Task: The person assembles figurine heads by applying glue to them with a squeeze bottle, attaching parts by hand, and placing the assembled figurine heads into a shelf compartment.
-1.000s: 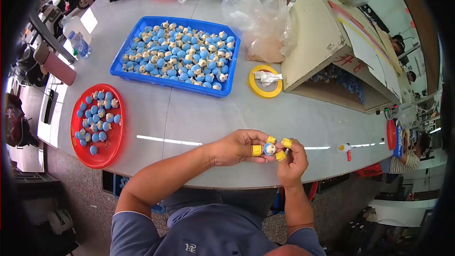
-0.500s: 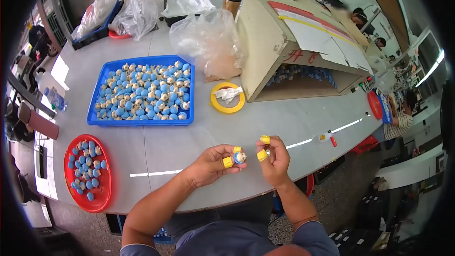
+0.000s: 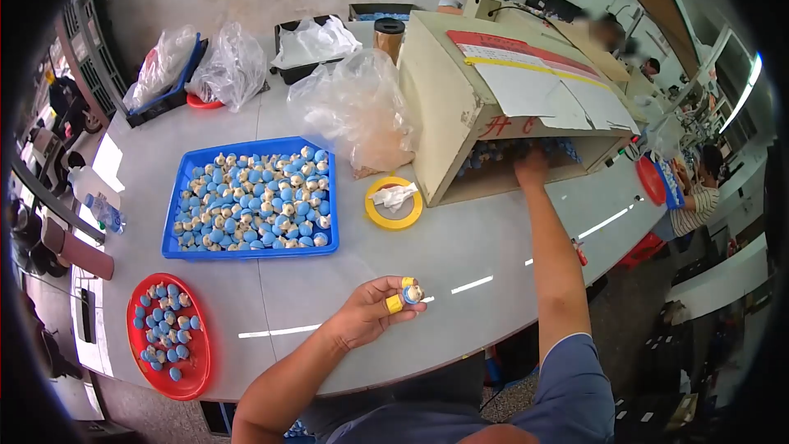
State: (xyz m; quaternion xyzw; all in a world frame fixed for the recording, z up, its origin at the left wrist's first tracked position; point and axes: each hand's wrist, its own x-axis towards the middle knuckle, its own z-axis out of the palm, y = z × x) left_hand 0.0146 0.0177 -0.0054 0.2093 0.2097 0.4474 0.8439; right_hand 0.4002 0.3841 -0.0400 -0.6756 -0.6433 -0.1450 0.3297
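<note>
Figurine (image 3: 414, 293) in left hand (image 3: 370, 311), right hand (image 3: 532, 168) now inside box (image 3: 440, 86)

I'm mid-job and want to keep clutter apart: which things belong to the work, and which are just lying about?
In the work:
- left hand, holding a blue-and-cream figure
- right hand, inside the open box
- blue tray and red plate of similar pieces

Apparently lying about:
- pink flask
- clear bottle
- dark-lidded cup
</note>
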